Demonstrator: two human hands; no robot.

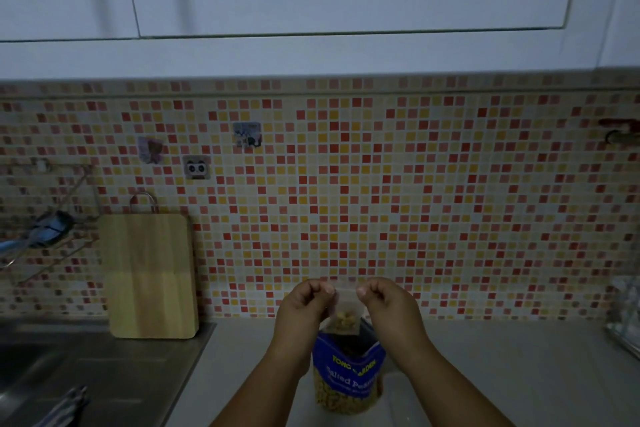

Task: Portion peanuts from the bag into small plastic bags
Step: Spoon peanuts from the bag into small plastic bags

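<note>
Nearest on the grey counter (485, 374) stands the blue peanut bag (348, 378), upright and open at the top, its clear lower part packed with nuts; the label reads "Salted Peanuts" under a yellow brand line, partly creased. Just above its mouth hangs a small plastic bag (343, 310) with a few peanuts in the bottom, its top corners pinched shut by the left hand (304, 305) and the right hand (389, 303). The counter to the right lies open. Left, a sink (52, 374); behind it a wooden cutting board (150, 274) leans on the mosaic tile wall (415, 201).
</note>
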